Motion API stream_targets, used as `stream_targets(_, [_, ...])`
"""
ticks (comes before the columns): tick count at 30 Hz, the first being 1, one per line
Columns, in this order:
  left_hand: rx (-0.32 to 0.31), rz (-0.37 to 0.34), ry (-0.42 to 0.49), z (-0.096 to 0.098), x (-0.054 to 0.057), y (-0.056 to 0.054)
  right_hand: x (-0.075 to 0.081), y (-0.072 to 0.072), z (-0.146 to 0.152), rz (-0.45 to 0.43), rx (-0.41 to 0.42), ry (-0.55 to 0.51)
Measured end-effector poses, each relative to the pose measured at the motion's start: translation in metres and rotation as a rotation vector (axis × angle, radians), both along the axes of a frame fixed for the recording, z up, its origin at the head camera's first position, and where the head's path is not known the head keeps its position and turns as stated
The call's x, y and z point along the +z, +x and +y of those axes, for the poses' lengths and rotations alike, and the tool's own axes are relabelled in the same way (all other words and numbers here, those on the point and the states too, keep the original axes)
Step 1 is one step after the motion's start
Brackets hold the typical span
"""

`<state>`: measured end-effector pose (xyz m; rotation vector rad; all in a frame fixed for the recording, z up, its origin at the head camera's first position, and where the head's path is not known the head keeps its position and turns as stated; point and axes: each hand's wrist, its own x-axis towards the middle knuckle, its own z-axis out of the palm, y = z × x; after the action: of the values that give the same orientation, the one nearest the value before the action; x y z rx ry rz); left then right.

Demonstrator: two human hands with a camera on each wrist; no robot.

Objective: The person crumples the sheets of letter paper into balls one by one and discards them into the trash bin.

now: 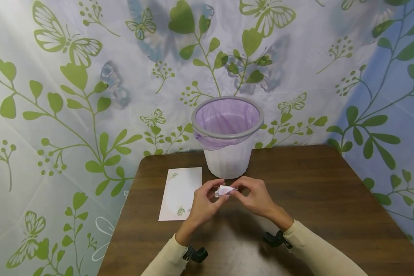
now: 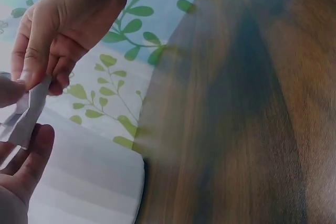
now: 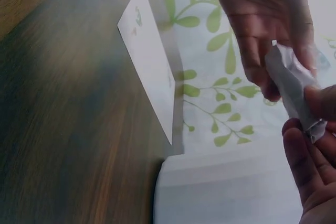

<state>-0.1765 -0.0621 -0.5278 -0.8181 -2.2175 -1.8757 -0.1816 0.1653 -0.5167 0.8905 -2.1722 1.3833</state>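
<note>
Between my two hands is a small crumpled, folded piece of white paper (image 1: 225, 190), held above the table in front of the bin. My left hand (image 1: 206, 204) pinches its left end between thumb and fingers. At the other end, the thumb and fingers of my right hand (image 1: 256, 197) pinch it too. In the right wrist view the paper (image 3: 292, 83) looks like a narrow, creased bundle. The left wrist view shows its pale folds (image 2: 32, 109) spanning from one hand to the other.
A white wastebasket (image 1: 227, 161) with a grey rim and purple liner stands at the table's back edge. Left of it, a white sheet (image 1: 183, 191) with small leaf prints lies flat on the brown wooden table (image 1: 314, 199). A leaf-and-butterfly patterned curtain (image 1: 131, 115) hangs behind.
</note>
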Motion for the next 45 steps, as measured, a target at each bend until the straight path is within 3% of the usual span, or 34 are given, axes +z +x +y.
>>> stream_targets(5, [-0.006, 0.145, -0.029, 0.0006, -0.0003, 0.0006, 0.0023, 0.0004, 0.0002, -0.081, -0.027, -0.042])
stream_targets(11, [0.083, 0.262, -0.065, -0.0004, 0.0034, -0.0005, 0.0020, -0.0019, -0.0007, -0.213, -0.007, -0.105])
stream_targets(15, [0.133, 0.268, -0.072, -0.0023, 0.0039, -0.0020, -0.0005, -0.0029, -0.0022, -0.266, 0.012, -0.109])
stream_targets(20, [0.163, 0.250, -0.058, -0.0037, 0.0017, -0.0032, -0.0019, -0.0040, -0.0045, -0.193, 0.025, -0.064])
stream_targets(27, [0.157, 0.131, -0.035, -0.0050, 0.0011, -0.0024, 0.0011, -0.0029, -0.0051, -0.096, 0.122, -0.013])
stream_targets(32, [0.129, 0.092, -0.065, -0.0053, 0.0009, -0.0012, 0.0024, -0.0021, -0.0036, -0.077, 0.105, 0.026])
stream_targets(38, [0.113, 0.119, -0.128, -0.0042, 0.0007, 0.0000, 0.0045, -0.0006, -0.0023, -0.062, 0.077, 0.039])
stream_targets(45, [0.037, 0.255, -0.113, -0.0027, -0.0006, 0.0003, 0.0023, 0.0009, 0.0002, -0.113, 0.040, -0.004])
